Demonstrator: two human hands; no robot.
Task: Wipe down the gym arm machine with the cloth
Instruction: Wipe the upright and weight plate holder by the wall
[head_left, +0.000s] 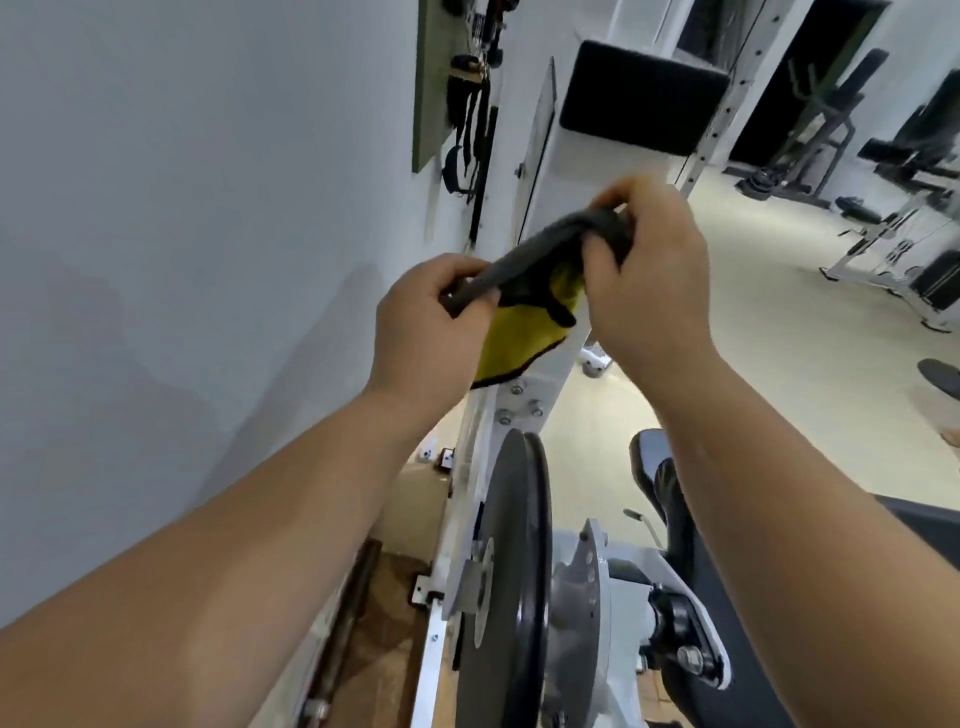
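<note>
Both hands hold a cloth (524, 291) that is grey on one side and yellow on the other, stretched between them in the air. My left hand (426, 327) pinches its lower left end. My right hand (649, 275) grips the bunched upper right end. The yellow part hangs down between the hands. Behind and below stands the white frame of the gym arm machine (561, 161), with a black pad (644, 98) at its top and a dark round pulley disc (509, 582) low down. The cloth is not touching the machine that I can tell.
A pale wall (182, 234) runs close on the left, with straps and handles hanging on a green board (431, 83). A black seat (670, 483) lies at the lower right. Other benches and machines (904, 156) stand across the light floor at the right.
</note>
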